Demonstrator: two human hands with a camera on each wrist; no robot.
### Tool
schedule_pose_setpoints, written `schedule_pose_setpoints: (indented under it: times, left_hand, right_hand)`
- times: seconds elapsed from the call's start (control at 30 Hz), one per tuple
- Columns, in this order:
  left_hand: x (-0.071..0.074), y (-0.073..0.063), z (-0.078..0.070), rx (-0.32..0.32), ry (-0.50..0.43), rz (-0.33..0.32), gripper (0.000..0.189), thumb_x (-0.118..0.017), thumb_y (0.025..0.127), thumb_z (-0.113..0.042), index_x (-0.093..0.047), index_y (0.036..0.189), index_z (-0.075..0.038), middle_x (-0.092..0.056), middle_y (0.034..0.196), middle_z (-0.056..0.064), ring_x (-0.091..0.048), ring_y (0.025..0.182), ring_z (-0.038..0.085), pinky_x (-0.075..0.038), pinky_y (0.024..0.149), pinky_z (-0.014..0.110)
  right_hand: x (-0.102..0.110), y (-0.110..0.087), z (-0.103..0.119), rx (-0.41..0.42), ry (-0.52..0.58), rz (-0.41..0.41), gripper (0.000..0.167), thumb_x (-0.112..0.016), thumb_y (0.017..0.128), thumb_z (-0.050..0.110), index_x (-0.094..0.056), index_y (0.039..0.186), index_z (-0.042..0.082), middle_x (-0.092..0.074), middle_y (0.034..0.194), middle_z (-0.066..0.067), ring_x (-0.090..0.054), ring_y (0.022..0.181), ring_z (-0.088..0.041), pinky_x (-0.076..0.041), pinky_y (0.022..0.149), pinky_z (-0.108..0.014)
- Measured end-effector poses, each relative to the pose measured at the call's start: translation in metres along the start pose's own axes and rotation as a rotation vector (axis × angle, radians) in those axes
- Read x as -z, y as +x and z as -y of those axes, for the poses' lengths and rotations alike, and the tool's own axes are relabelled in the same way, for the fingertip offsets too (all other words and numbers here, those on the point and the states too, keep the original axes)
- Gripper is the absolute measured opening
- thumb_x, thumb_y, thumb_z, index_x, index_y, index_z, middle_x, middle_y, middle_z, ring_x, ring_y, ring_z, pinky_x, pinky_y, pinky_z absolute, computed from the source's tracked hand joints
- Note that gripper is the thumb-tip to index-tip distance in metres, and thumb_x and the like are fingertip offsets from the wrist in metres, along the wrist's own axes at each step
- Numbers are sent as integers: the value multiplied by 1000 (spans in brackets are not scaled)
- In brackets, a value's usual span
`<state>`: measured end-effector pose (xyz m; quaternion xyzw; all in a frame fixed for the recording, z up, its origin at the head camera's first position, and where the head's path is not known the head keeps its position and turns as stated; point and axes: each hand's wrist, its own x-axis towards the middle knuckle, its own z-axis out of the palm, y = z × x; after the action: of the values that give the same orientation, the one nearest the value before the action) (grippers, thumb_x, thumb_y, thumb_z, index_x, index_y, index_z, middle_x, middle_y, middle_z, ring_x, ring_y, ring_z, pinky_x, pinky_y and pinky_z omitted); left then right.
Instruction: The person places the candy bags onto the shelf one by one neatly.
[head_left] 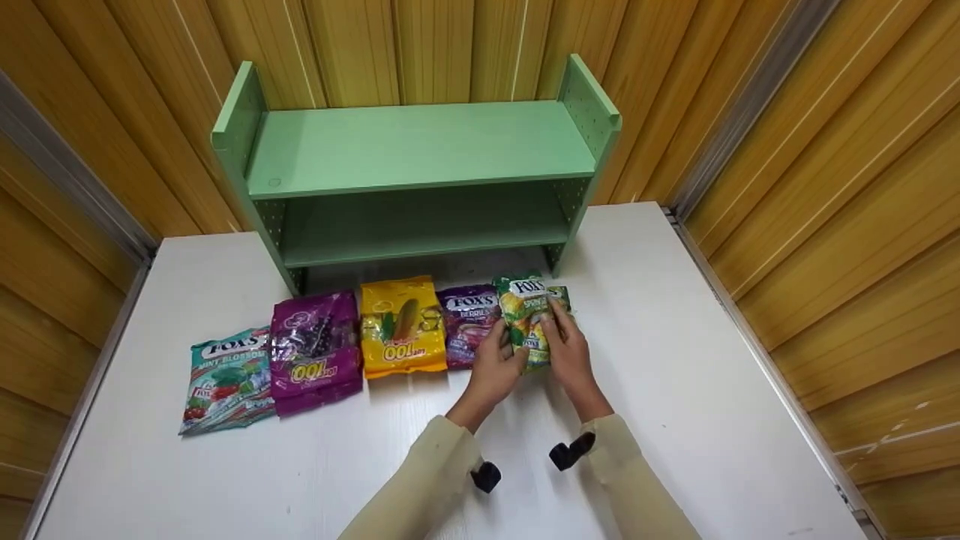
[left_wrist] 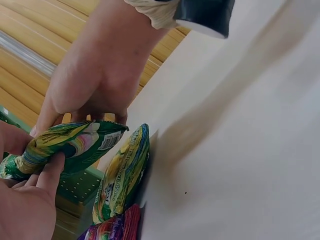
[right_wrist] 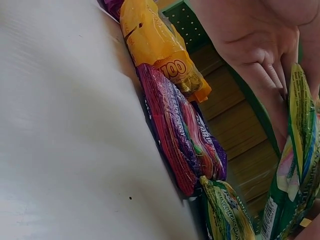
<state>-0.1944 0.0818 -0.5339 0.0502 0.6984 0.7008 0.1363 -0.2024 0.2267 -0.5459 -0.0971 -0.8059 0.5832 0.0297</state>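
Both hands hold one green FOX'S candy bag (head_left: 517, 304) upright, the left hand (head_left: 495, 369) gripping its left side and the right hand (head_left: 571, 354) its right side. In the left wrist view, the held bag (left_wrist: 102, 145) is clear of the table and its barcode faces out. Behind it, a second green and yellow candy bag (left_wrist: 122, 175) lies on the table, partly covered by the held one in the head view. Just left of the hands is a purple FOX'S Berries bag (head_left: 469, 304), also visible in the right wrist view.
Further left lie a yellow candy bag (head_left: 403, 322), a larger purple candy bag (head_left: 315, 345) and a teal FOX'S Mint Blossom bag (head_left: 229, 382). Behind the row stands a green two-tier shelf (head_left: 420, 146) on the white table (head_left: 667, 420). Wood-patterned walls (head_left: 435, 52) enclose the table.
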Motion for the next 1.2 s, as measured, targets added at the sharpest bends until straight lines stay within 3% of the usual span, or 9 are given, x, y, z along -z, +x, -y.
schedule_pose_setpoints:
  times: [0.2,0.47,0.73,0.83,0.97,1.07,1.2]
  left_hand:
    - [2,-1,-2,96,-55,-15,66,-56,96,-10,-24,153,-9,-34,155,16,-46,136,32,-44,107,41]
    - [3,-1,-2,132,-175,-29,66,-55,95,-8,-23,153,-6,-32,156,17,-43,138,32,-40,110,42]
    - [6,-2,-4,161,-289,-32,68,-55,95,-8,-21,154,-5,-29,157,17,-37,142,32,-37,113,43]
    - [8,-1,-6,168,-329,-20,69,-55,94,-7,-20,154,-7,-30,157,15,-39,141,30,-37,113,42]
    - [11,-1,-9,172,-369,13,72,-55,94,-7,-18,155,-9,-31,157,13,-43,138,28,-38,113,40]
    - [12,-1,-9,178,-377,27,73,-56,94,-7,-17,155,-10,-30,158,12,-43,138,27,-39,113,40]
    - [14,-2,-9,170,-375,40,73,-55,94,-7,-16,155,-10,-32,157,13,-44,138,27,-39,112,40]
  right_hand:
    - [1,3,1,-16,13,30,57,-42,99,52,-34,151,29,-32,157,-6,-36,140,-26,-35,113,-47]
    - [10,2,3,-40,19,8,53,-33,104,44,-28,153,25,-25,161,1,-18,150,-22,-21,122,-44]
    - [24,1,-11,-56,94,-70,52,-37,103,45,-39,147,18,-36,155,-3,-30,145,-20,-28,119,-40]
    - [26,0,-13,-120,154,-45,55,-39,101,49,-41,146,16,-40,150,-5,-42,133,-20,-38,109,-40]
    - [27,-4,-12,-220,244,0,57,-42,99,53,-46,142,16,-52,129,-6,-55,100,-15,-50,85,-35]
    - [28,-6,-11,-234,287,28,53,-47,98,50,-51,136,13,-60,109,-2,-58,84,-12,-51,72,-30]
    - [29,-7,-9,-212,329,49,46,-54,98,39,-54,133,9,-63,97,1,-60,77,-11,-52,65,-29]
